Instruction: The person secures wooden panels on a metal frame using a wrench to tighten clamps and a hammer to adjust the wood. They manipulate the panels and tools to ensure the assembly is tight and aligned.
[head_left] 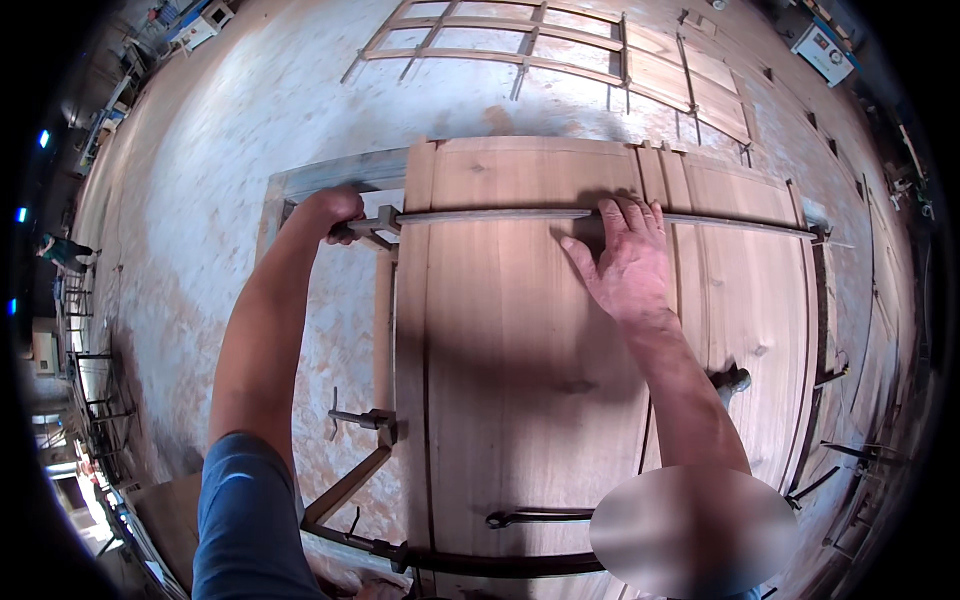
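A long metal bar clamp [500, 215] lies across the far part of a pale wooden panel assembly [540, 330]. My left hand [340, 212] is closed around the clamp's screw end, just past the panel's left edge; its fingers are partly hidden. My right hand [630, 250] lies over the bar near its middle, with the thumb spread away on the wood. Beside my right forearm a dark hammer head [735, 380] shows, its handle hidden. A wrench [540, 517] rests on the near part of the panel.
A second clamp head [375, 418] grips the panel's left edge, and a third clamp [500, 563] crosses its near end. A wooden support frame [340, 170] stands underneath. Beyond, a wooden lattice frame [480, 50] lies over the floor. A blurred oval covers the lower right.
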